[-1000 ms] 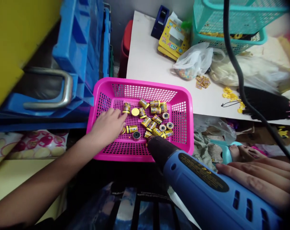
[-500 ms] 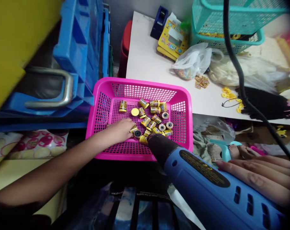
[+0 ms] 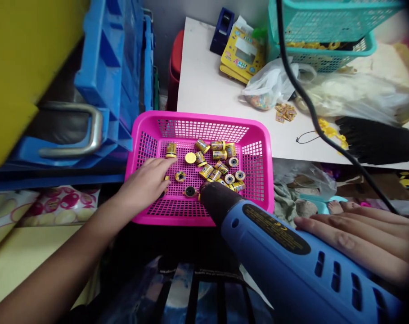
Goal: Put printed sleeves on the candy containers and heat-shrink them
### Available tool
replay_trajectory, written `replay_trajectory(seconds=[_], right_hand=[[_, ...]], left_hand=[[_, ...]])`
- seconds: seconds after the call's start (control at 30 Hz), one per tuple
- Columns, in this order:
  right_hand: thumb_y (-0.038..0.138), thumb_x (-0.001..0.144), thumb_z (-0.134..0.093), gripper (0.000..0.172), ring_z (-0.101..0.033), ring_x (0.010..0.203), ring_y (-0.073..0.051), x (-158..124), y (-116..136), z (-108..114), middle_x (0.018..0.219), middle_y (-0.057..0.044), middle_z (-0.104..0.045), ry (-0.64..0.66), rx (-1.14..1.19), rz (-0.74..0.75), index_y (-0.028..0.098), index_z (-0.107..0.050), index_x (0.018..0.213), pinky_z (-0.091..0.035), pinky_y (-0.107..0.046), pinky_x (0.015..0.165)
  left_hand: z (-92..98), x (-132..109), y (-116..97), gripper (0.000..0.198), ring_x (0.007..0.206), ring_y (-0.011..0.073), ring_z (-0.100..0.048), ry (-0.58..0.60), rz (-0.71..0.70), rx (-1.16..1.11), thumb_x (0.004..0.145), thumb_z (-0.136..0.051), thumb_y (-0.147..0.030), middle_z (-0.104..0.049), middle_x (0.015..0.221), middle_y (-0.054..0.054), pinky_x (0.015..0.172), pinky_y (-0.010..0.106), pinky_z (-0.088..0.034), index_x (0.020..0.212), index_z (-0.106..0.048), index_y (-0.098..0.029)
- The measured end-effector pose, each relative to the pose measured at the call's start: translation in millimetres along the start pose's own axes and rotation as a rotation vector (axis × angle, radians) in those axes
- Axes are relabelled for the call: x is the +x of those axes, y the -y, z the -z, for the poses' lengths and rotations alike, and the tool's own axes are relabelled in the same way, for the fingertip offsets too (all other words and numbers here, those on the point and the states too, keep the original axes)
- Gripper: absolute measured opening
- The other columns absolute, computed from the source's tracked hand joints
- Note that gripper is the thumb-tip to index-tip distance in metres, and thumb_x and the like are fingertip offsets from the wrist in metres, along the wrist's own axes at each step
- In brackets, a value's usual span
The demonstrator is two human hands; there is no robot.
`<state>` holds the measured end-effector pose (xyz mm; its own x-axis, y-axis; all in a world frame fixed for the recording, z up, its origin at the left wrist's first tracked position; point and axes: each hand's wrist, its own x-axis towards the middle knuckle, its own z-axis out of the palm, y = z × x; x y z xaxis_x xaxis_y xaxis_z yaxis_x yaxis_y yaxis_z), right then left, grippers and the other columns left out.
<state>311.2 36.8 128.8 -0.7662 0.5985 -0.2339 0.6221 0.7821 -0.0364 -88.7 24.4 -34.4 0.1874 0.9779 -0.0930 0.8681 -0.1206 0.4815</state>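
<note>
My left hand (image 3: 145,183) rests open inside the pink plastic mesh basket (image 3: 204,120), on the left of the pile, holding nothing. Several small yellow-and-black cylinders (image 3: 206,171) lie on the basket floor, one just under its fingertips. A flat round yellow disc (image 3: 190,158) lies among them. My right hand (image 3: 354,238) wraps over the top of a blue heat gun (image 3: 275,256). The gun's black nozzle (image 3: 217,202) points down into the basket's near right part, over the cylinders, and hides the basket's near rim there.
A black cord (image 3: 312,112) crosses the view from the top to the right. Beyond the basket stands a white table with stacked teal baskets (image 3: 322,56), a plastic bag (image 3: 268,85) and a tape dispenser (image 3: 222,31). Blue crates (image 3: 106,81) stand at the left.
My left hand has moved left, away from the pile's near side, and some cylinders have shifted. The heat gun's nozzle has moved slightly left, and the whole view has shifted a little.
</note>
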Motion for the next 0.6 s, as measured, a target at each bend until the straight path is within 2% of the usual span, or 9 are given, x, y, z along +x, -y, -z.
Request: replay_trajectory(seconds=[0.07,0.13,0.3,0.4,0.6], right_hand=[[0.052,0.096,-0.034,0.052,-0.068,0.099,-0.027,12.4,4.6,1.6,0.112,-0.010,-0.072,-0.042,-0.018,0.168,0.034,-0.044,0.144,-0.050,-0.050,0.088],[0.042,0.098,-0.032,0.049,-0.068,0.091,-0.028,23.4,9.8,4.8,0.106,-0.011,-0.073,-0.095,-0.045,0.277,0.024,-0.048,0.141,-0.050,-0.049,0.080],[0.032,0.097,-0.032,0.042,-0.067,0.085,-0.027,38.6,20.8,12.6,0.102,-0.012,-0.073,-0.150,-0.071,0.317,0.020,-0.054,0.131,-0.049,-0.045,0.074],[0.026,0.096,-0.032,0.040,-0.066,0.084,-0.027,42.5,25.5,14.2,0.099,-0.012,-0.073,-0.166,-0.086,0.322,0.018,-0.053,0.130,-0.048,-0.044,0.074],[0.021,0.095,-0.032,0.039,-0.065,0.082,-0.026,48.3,31.6,13.6,0.094,-0.011,-0.073,-0.171,-0.084,0.336,0.018,-0.054,0.128,-0.046,-0.043,0.073]], left_hand=[[7.1,-12.5,2.7,0.046,0.120,0.0299,-0.057,-0.098,0.027,0.000,0.093,-0.050,-0.027,-0.065,0.127,0.015,0.103,0.047,-0.045,0.135,-0.054,-0.011],[12.3,-23.0,4.2,0.041,0.116,0.0290,-0.060,-0.195,0.034,0.000,0.094,-0.049,-0.032,-0.068,0.121,0.014,0.102,0.045,-0.047,0.128,-0.060,-0.012],[20.0,-36.7,3.1,0.030,0.100,0.0226,-0.068,-0.379,0.109,-0.022,0.096,-0.048,-0.030,-0.074,0.108,0.008,0.092,0.034,-0.053,0.111,-0.069,-0.017],[24.4,-37.7,2.5,0.026,0.090,0.0191,-0.070,-0.420,0.176,-0.042,0.096,-0.049,-0.029,-0.075,0.104,0.005,0.083,0.030,-0.055,0.109,-0.070,-0.019],[27.2,-37.3,4.2,0.024,0.095,0.0174,-0.070,-0.417,0.149,-0.047,0.095,-0.052,-0.026,-0.075,0.105,0.006,0.087,0.030,-0.054,0.109,-0.069,-0.017]])
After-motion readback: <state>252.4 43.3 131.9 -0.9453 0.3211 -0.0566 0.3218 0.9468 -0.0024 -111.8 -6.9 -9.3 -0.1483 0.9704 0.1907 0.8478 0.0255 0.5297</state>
